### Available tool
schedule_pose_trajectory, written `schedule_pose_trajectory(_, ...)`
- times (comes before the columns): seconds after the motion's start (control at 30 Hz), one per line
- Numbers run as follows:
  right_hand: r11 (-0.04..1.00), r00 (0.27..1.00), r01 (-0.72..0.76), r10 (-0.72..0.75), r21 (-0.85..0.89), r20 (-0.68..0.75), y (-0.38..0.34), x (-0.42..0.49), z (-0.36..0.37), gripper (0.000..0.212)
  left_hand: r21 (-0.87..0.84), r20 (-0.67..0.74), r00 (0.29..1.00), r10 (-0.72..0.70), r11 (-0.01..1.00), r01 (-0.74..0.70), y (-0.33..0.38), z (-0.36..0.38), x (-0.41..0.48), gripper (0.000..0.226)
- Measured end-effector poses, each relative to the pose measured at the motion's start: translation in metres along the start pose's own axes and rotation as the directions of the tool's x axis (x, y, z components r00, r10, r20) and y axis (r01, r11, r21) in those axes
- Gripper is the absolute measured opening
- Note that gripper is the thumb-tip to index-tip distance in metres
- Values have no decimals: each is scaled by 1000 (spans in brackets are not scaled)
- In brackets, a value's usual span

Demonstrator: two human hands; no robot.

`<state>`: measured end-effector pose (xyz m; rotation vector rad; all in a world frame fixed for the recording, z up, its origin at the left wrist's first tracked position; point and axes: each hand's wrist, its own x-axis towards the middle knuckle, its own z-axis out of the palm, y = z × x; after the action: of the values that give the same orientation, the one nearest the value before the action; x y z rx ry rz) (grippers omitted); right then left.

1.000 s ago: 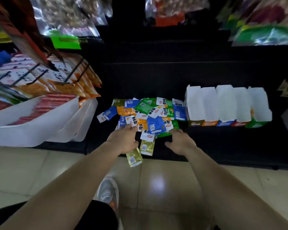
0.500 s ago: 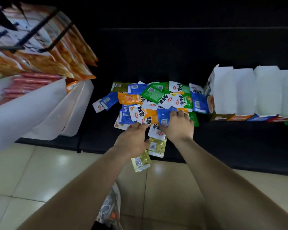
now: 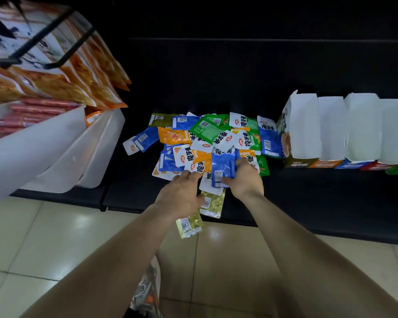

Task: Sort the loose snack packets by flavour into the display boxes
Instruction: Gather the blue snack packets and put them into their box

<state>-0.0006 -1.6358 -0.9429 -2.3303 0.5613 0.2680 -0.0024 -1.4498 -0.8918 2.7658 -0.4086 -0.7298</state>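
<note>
A heap of loose snack packets in blue, green, orange, white and yellow lies on the dark shelf. My right hand pinches a blue packet at the heap's near edge, raised on end. My left hand rests its fingertips on the heap's front and holds a yellow packet under the palm, sticking out over the floor. A second yellow packet lies at the shelf edge between my hands. To the right stands a row of display boxes with white flaps up and coloured fronts.
White plastic bins with red sausage sticks stand at the left. Orange snack bags hang on black hooks above them. The shelf's front edge runs above a beige tiled floor. My shoe shows below.
My right hand has closed on the blue packet and tipped it up off the heap. My left hand stayed at the heap's front with the yellow packet.
</note>
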Motion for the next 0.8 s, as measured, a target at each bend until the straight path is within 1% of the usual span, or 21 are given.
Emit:
schedule_pose_trajectory(0.07, 998, 999, -13, 11, 58, 37, 9, -5, -5, 30, -40, -9, 1000, -18, 999, 18, 0, -1, 4, 58)
schedule_pose_trajectory(0.17, 986, 994, -70, 57, 153, 93, 24, -18, -17, 16, -128, 1, 999, -48, 991, 48, 6, -1, 9, 62)
schedule_pose_trajectory(0.23, 969, 993, -87, 67, 232, 92, 31, -29, -24, 15, -242, 15, 998, -57, 968, 59, 14, 3, 10, 61)
schedule_pose_trajectory(0.33, 941, 999, -40, 28, 336, 42, 34, -49, -31, 11, -495, 27, 998, -49, 867, 56, 31, 11, 9, 49)
schedule_pose_trajectory(0.4, 929, 998, 4, -26, 371, 54, 32, -59, -30, 10, -580, 28, 999, -32, 814, 42, 43, 16, 8, 42)
schedule_pose_trajectory(0.47, 909, 995, 41, -76, 414, 68, 31, -64, -28, 12, -659, 34, 998, -43, 750, 55, 50, 19, 7, 38)
schedule_pose_trajectory(0.53, 878, 987, 79, -134, 471, 85, 29, -67, -26, 17, -742, 44, 997, -68, 666, 78, 53, 20, 5, 39)
schedule_pose_trajectory(0.6, 873, 972, 100, -189, 478, 143, 27, -69, -23, 18, -776, 32, 994, -102, 624, 89, 51, 22, 6, 43)
schedule_pose_trajectory(0.63, 881, 962, 104, -206, 462, 178, 26, -69, -22, 18, -771, 19, 993, -118, 631, 90, 50, 23, 7, 39)
schedule_pose_trajectory(0.7, 892, 961, 103, -203, 440, 188, 27, -66, -19, 19, -734, -10, 988, -151, 673, 96, 45, 23, 9, 18)
schedule_pose_trajectory(0.73, 905, 974, 98, -173, 413, 147, 28, -61, -18, 20, -711, -24, 986, -162, 697, 98, 42, 23, 11, 11)
schedule_pose_trajectory(0.8, 953, 995, 90, -97, 289, 9, 31, -45, -16, 22, -666, -35, 984, -174, 738, 107, 33, 25, 15, 6)
